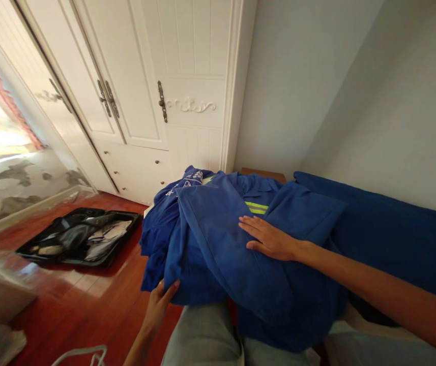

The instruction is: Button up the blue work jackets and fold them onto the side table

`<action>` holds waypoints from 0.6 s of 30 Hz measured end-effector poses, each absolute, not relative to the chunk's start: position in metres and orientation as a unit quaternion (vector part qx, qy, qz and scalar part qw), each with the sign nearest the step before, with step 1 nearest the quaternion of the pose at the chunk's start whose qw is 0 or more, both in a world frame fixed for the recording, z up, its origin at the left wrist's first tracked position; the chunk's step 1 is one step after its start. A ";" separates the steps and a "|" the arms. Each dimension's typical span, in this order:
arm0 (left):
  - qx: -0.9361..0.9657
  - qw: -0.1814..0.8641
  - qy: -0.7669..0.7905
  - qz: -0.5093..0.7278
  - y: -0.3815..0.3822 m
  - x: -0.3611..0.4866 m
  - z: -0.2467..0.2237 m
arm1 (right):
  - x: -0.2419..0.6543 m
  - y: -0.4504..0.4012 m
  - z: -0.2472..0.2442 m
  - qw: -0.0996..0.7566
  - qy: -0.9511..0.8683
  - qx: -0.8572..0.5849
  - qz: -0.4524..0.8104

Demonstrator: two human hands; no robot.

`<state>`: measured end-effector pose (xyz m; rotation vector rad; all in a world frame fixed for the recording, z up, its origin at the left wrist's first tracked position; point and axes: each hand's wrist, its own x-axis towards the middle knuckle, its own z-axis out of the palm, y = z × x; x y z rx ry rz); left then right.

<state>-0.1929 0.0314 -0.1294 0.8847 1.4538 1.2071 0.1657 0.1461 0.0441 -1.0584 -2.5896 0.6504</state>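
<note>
A blue work jacket [218,218] with a collar and a yellow-green stripe lies spread in front of me, its sleeves laid across its front. My right hand [269,238] rests flat on it just below the stripe, fingers stretched out. At the jacket's lower left edge, my left hand [160,300] grips the cloth, thumb on top and the other fingers partly hidden beneath. Under the jacket's left side, more blue clothing [156,236] with white print shows. The jacket's lower part hangs over my knees.
An open black suitcase [84,236] holding clothes lies on the red wooden floor [126,290] to the left. Behind stands a white wardrobe [198,56]. A dark blue cushioned surface [397,229] extends right along the wall. A white curved frame [80,351] shows at bottom left.
</note>
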 end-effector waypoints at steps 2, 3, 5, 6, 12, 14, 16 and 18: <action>0.315 0.542 0.574 0.527 0.017 -0.198 -0.121 | 0.169 0.123 0.051 0.185 -0.879 -0.379 0.223; 0.290 0.563 0.559 0.535 0.010 -0.200 -0.119 | 0.171 0.110 0.053 0.208 -0.869 -0.389 0.225; 0.259 0.599 0.540 0.532 -0.001 -0.203 -0.116 | 0.178 0.082 0.054 0.243 -0.844 -0.418 0.231; 0.258 0.611 0.534 0.524 -0.006 -0.204 -0.116 | 0.181 0.069 0.052 0.258 -0.830 -0.436 0.233; 0.282 0.617 0.554 0.482 -0.016 -0.197 -0.109 | 0.197 0.019 0.016 0.371 -0.678 -0.593 0.226; 0.253 0.607 0.577 0.484 -0.015 -0.190 -0.100 | 0.201 0.014 0.002 0.376 -0.625 -0.641 0.238; 0.204 0.610 0.589 0.490 -0.015 -0.184 -0.088 | 0.204 0.011 -0.009 0.358 -0.580 -0.677 0.277; 0.159 0.621 0.589 0.492 -0.016 -0.181 -0.077 | 0.205 0.009 -0.017 0.327 -0.551 -0.695 0.326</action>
